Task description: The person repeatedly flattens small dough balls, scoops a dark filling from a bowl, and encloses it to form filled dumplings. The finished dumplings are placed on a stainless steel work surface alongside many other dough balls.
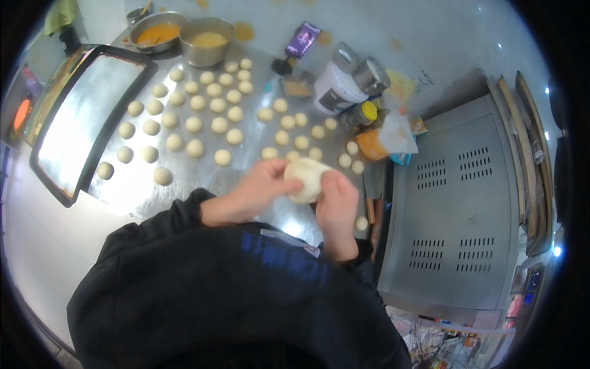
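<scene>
Between my two hands a flattened round of pale dough (304, 179) is held up above the metal worktop (193, 177). My left hand (260, 187) pinches its left edge, with the thumb lying across the front. On the opposite side my right hand (339, 198) grips the edge with bent fingers. Several small dough balls (222, 157) are spread in loose rows over the worktop, to the left and beyond my hands. A smaller group of dough balls (301, 142) lies just behind the held piece. One lone ball (362, 223) rests right of my right wrist.
A dark-rimmed baking tray (92, 110) lies at the left. At the back stand a bowl of orange mixture (158, 33), a steel pot (206, 44), a phone on a stand (303, 39) and a white tub (339, 87). A grey metal cabinet (454, 207) borders the right side.
</scene>
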`<state>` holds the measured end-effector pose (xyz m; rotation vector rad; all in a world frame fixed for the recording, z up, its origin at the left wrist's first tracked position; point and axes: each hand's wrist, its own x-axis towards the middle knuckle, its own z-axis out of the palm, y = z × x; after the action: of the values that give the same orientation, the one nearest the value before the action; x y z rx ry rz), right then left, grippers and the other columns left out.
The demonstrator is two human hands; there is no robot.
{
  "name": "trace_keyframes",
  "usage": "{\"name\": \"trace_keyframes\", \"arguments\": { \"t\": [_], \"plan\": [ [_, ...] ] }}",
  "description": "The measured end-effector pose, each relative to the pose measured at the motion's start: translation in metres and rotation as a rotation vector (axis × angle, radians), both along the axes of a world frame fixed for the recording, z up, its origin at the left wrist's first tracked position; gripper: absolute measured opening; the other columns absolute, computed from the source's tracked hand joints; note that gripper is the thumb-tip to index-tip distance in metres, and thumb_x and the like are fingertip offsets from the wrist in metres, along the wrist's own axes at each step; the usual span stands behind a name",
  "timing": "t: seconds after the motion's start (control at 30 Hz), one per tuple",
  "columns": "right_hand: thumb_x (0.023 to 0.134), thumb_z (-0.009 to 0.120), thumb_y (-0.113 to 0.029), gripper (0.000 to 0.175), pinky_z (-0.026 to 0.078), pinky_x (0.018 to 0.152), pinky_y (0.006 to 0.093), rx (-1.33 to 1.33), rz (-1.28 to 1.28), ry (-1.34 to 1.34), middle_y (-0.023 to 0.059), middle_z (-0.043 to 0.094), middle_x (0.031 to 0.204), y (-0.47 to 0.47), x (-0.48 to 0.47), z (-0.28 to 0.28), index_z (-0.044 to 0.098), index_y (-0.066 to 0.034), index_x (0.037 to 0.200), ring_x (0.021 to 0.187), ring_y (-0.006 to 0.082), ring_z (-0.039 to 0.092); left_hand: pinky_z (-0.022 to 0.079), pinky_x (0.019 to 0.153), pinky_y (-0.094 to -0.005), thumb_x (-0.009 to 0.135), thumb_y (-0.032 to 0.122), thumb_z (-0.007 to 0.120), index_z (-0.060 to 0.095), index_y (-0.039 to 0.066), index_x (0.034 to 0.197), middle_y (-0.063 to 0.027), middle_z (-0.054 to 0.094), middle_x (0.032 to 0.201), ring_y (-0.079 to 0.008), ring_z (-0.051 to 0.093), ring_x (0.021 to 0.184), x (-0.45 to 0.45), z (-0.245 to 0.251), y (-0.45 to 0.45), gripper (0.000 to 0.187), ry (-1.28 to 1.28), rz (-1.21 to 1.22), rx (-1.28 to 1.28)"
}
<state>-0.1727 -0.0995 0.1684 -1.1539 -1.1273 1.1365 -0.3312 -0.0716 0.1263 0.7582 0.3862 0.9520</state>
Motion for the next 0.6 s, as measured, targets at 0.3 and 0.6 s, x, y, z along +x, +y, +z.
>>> {"name": "trace_keyframes", "arguments": {
  "t": [0.3,0.6],
  "plan": [
    [0.098,0.045,-0.021,0.039,0.045,0.092,0.0354,-0.154,0.336,0.563,0.0151,0.057,0.121,0.0,0.004,0.003,0.047,0.0055,0.125,0.108,0.0225,0.057,0.043,0.097,-0.0352,0.092,0.017,0.056,0.051,-0.001,0.123,-0.0092,0.057,0.121,-0.0197,0.055,0.112,-0.009,-0.011,0.01,0.036,-0.327,-0.097,-0.028],
    [0.089,0.053,0.001,0.036,0.046,0.091,0.0367,-0.161,0.401,0.499,0.0135,0.058,0.119,-0.001,0.018,-0.015,0.049,0.0028,0.125,0.109,0.0228,0.056,0.044,0.098,-0.0383,0.098,0.031,0.044,0.046,-0.001,0.124,-0.0131,0.055,0.123,-0.0227,0.055,0.113,-0.007,-0.004,0.012,0.042,-0.568,-0.206,-0.272]
  ]
}}
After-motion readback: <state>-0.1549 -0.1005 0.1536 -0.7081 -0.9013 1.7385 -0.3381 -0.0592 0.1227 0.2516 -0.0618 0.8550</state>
